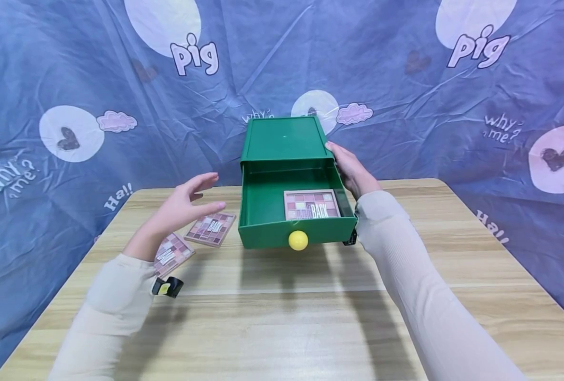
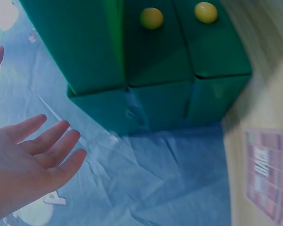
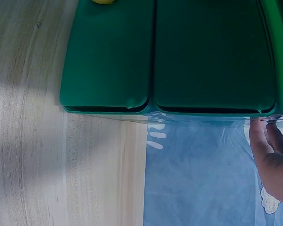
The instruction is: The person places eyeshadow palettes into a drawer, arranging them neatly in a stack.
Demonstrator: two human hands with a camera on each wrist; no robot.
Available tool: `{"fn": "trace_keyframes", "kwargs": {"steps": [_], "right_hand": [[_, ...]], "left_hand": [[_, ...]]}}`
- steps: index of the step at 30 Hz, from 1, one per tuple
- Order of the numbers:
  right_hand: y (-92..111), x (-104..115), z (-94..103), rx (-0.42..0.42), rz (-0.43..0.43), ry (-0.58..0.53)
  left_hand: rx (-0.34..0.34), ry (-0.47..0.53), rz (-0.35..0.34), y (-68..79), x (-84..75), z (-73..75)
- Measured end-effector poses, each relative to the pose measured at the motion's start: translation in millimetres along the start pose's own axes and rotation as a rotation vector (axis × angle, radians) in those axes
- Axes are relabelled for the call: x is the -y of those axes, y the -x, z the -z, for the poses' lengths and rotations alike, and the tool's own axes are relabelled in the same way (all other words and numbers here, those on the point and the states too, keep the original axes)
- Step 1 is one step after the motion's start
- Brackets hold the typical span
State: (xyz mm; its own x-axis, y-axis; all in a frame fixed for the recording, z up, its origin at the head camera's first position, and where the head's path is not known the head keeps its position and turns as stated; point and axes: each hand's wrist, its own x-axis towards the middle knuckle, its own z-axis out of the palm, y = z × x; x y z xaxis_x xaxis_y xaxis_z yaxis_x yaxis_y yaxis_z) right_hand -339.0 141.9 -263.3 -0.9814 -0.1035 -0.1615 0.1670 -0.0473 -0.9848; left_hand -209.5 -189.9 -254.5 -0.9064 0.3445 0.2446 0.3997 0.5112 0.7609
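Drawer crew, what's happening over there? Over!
Left hand empty, midair. Right hand against side of green cabinet. Top drawer open, one eyeshadow palette inside. Nothing visibly blocking drawer.

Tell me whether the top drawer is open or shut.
Open: the top drawer juts out past the cabinet, and the head view shows its inside, with a palette lying there.

drawer (image 1: 262, 236) left: free above | palette (image 1: 305, 200) blocks right | cabinet (image 1: 285, 138) perhaps overhangs rear

Below your left hand (image 1: 179, 205) lies a pale wood-grain table (image 1: 286, 333); beyond it hangs a wrinkled, blue printed cloth (image 1: 382, 58).
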Motion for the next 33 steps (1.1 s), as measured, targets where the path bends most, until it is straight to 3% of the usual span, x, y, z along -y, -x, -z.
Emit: {"fn": "trace_keyframes", "kwargs": {"steps": [7, 23, 33], "right_hand": [[-0.1, -0.8, 0.3, 0.001, 0.010, -0.010], [1.7, 0.6, 2.4, 0.011, 0.006, 0.009], [-0.1, -0.5, -0.7, 0.011, 0.017, -0.027]], "left_hand": [[0.030, -0.027, 0.061, 19.2, 26.0, 1.9], [0.019, 0.008, 0.247, 66.5, 78.9, 2.2], [0.004, -0.138, 0.342, 84.4, 102.6, 7.2]]}}
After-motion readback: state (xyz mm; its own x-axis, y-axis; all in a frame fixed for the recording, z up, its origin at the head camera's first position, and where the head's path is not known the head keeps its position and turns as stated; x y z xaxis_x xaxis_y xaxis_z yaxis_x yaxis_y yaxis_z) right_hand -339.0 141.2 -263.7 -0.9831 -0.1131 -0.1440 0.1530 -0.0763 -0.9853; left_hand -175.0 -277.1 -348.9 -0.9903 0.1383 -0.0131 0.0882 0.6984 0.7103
